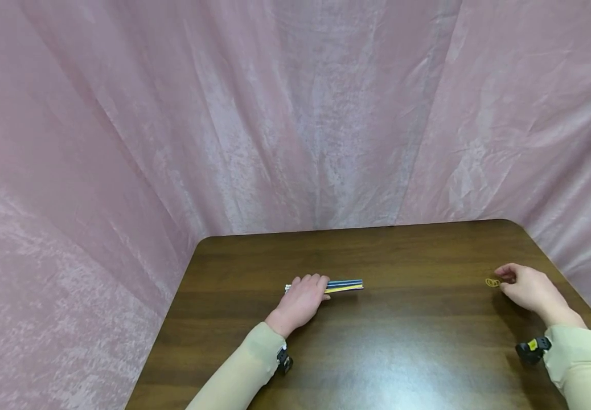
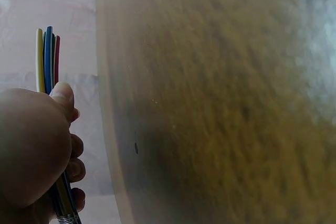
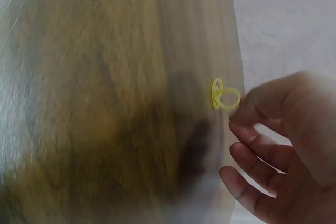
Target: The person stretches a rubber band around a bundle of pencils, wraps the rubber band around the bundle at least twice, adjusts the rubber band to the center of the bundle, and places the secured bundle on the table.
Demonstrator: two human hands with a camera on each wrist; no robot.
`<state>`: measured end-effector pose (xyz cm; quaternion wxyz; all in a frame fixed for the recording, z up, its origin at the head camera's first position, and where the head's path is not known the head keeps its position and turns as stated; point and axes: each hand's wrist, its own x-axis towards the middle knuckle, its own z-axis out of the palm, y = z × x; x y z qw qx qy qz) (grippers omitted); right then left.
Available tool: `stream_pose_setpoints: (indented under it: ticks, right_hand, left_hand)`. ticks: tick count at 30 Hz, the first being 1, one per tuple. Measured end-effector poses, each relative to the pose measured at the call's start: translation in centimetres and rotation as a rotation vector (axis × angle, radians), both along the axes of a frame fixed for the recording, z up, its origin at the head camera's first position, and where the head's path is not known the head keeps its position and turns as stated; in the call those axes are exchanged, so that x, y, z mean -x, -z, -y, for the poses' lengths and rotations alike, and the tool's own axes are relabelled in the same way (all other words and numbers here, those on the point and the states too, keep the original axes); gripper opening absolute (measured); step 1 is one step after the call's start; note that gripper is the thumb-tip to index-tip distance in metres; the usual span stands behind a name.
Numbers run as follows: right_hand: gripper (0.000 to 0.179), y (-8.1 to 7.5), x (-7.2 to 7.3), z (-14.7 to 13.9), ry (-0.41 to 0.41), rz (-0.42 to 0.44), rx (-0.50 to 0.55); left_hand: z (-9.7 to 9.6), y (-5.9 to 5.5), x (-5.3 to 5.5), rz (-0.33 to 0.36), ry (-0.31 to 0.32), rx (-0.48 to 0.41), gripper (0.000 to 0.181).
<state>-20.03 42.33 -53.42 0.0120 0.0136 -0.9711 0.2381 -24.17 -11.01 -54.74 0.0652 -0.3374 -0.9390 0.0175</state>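
In the head view my left hand (image 1: 302, 300) grips a bundle of pencils (image 1: 345, 285) near the middle of the table. In the left wrist view the bundle shows yellow, blue and red pencils (image 2: 48, 59), with ridged metal ends low in the frame. The thumb lies along it and the fingers curl round. My right hand (image 1: 533, 291) is at the table's right side, thumb and fingers bent. Just beside its fingertips are several yellow rubber bands (image 1: 492, 282). In the right wrist view one band's loop (image 3: 229, 98) appears against the thumb; whether they touch I cannot tell.
Both hands are over a brown wooden table (image 1: 403, 336) with rounded far corners. Pink curtains (image 1: 321, 119) hang behind the table and along its sides. Each wrist carries a small black camera, such as the left wrist's camera (image 1: 284, 360).
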Motion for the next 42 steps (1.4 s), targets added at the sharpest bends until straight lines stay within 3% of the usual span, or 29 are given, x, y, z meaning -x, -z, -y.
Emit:
stream_pose_setpoints:
  ticks: [8,14,23,32,42]
  right_hand:
    - [0.020,-0.3,-0.4,0.2,-0.004,-0.017,-0.039]
    - [0.022,-0.4,-0.5,0.9,0.033,-0.053,-0.021]
    - [0.022,0.0,-0.2,4.3,0.067,-0.118,0.157]
    - [0.018,0.2,1.2,9.6,-0.014,-0.066,0.474]
    - [0.023,0.6,2.6,14.5,-0.080,0.015,0.597]
  left_hand:
    - [0.0,0.2,0.2,0.016,0.004,-0.017,0.033]
    - [-0.2,0.2,0.0,0.016,0.006,-0.015,0.033]
    - [-0.6,0.2,-0.2,0.004,0.025,-0.011,0.029]
    - [-1.9,-0.1,-0.1,0.018,0.052,-0.023,0.028]
    - [-3.5,-0.5,-0.2,-0.031,0.074,-0.025,0.028]
